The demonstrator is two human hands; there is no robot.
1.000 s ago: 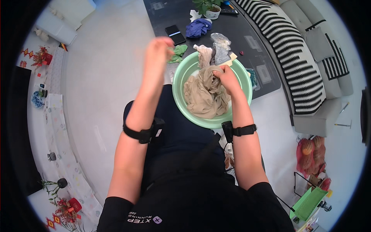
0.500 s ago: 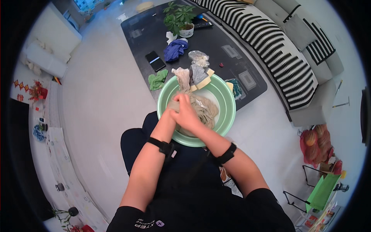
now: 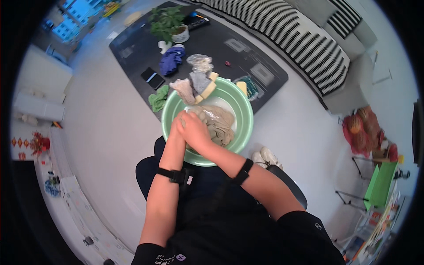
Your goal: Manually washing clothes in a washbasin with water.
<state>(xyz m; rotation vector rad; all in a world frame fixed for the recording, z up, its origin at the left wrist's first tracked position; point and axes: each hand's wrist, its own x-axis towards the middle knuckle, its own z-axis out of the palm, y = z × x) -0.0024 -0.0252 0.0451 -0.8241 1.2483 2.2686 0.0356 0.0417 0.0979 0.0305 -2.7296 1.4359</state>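
Note:
A wet beige cloth [image 3: 219, 118] lies bunched in a light green basin [image 3: 248, 117] in front of me. Over the basin's left part, my left hand [image 3: 176, 126] and my right hand [image 3: 195, 130] are pressed together, closed on a bunched part of this cloth. The right hand overlaps the left and hides most of its fingers. Across the far rim hang a pale pink cloth [image 3: 183, 91] and a grey cloth with cream edges [image 3: 202, 85].
A dark table [image 3: 229, 42] beyond the basin bears a green cloth [image 3: 158, 99], a phone [image 3: 153, 78], a purple cloth [image 3: 171, 60], a clear plastic bag [image 3: 200, 63] and a potted plant [image 3: 170, 26]. White shoes [image 3: 266, 157] stand on the floor at right.
The view has turned, so table and basin sit farther left. My hands have shifted toward the basin's left side, still closed on the cloth. White shoes now show at right.

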